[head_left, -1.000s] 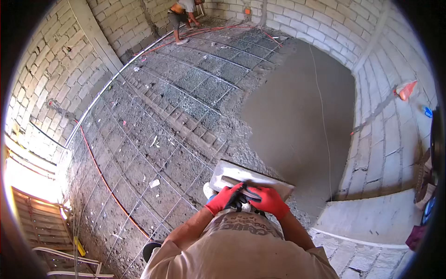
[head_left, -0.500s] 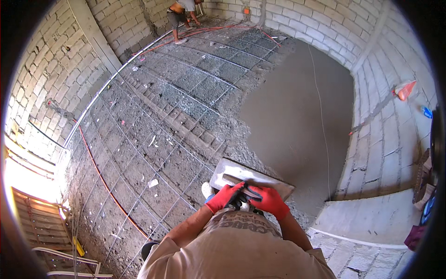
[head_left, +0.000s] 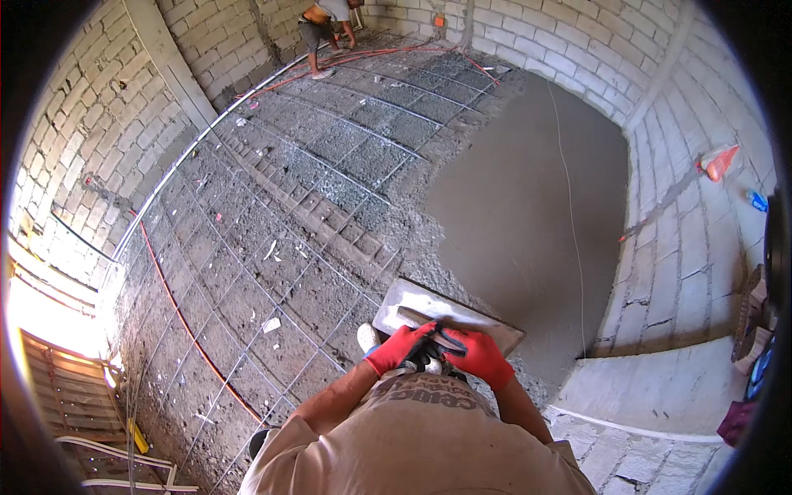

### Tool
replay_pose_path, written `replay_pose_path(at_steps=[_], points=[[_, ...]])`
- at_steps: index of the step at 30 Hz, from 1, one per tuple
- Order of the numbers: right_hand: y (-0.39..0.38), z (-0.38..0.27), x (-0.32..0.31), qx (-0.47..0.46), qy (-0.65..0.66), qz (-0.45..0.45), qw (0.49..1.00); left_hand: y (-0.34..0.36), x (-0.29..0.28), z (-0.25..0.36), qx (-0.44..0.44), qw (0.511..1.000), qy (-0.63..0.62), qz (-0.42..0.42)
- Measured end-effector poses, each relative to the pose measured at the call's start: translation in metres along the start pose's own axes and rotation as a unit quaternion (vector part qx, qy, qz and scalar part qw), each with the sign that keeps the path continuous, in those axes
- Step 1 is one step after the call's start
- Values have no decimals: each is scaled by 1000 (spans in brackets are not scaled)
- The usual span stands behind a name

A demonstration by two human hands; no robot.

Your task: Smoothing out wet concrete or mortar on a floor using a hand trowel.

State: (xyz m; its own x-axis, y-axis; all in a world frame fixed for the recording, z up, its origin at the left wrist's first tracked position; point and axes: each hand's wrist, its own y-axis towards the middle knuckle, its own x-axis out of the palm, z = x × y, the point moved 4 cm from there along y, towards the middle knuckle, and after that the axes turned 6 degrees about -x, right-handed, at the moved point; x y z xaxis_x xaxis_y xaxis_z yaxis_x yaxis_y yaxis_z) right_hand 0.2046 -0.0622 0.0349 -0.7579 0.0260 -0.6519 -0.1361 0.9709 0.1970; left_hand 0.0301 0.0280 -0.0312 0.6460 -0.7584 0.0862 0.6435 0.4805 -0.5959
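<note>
My two hands are in red gloves with dark palms, close together in front of my waist. The left hand (head_left: 402, 346) has its fingers closed at the near side of a rectangular hand float (head_left: 487, 327). My right hand (head_left: 477, 356) is closed at the same edge, just to the right. The float lies tilted, its pale, cement-smeared board reaching out past both hands, with a bar-like handle (head_left: 412, 315) along its top. My fingertips are partly hidden between the gloves and the handle.
Smooth wet concrete (head_left: 528, 181) spreads ahead right, crossed by a thin string (head_left: 571, 198). Rough ground with a rebar grid (head_left: 272, 305) and a red hose (head_left: 177, 305) lies left. Another person (head_left: 322, 33) bends over at the far end. Block walls (head_left: 685, 247) enclose the room.
My hands and the float have barely moved. The far person's arms and upper body have shifted slightly.
</note>
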Motion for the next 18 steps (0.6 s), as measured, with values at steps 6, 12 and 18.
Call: replay_pose_path(at_steps=[6, 12, 18], points=[[-3, -1, -1, -4, 0, 5, 1000, -4, 4, 5, -45, 999, -27, -2], [-5, 5, 4, 4, 26, -8, 1000, 7, 3, -17, -36, 997, -63, -16], [-3, 4, 4, 10, 23, -13, 1000, 16, -7, -30, 127, 988, 78, 27]])
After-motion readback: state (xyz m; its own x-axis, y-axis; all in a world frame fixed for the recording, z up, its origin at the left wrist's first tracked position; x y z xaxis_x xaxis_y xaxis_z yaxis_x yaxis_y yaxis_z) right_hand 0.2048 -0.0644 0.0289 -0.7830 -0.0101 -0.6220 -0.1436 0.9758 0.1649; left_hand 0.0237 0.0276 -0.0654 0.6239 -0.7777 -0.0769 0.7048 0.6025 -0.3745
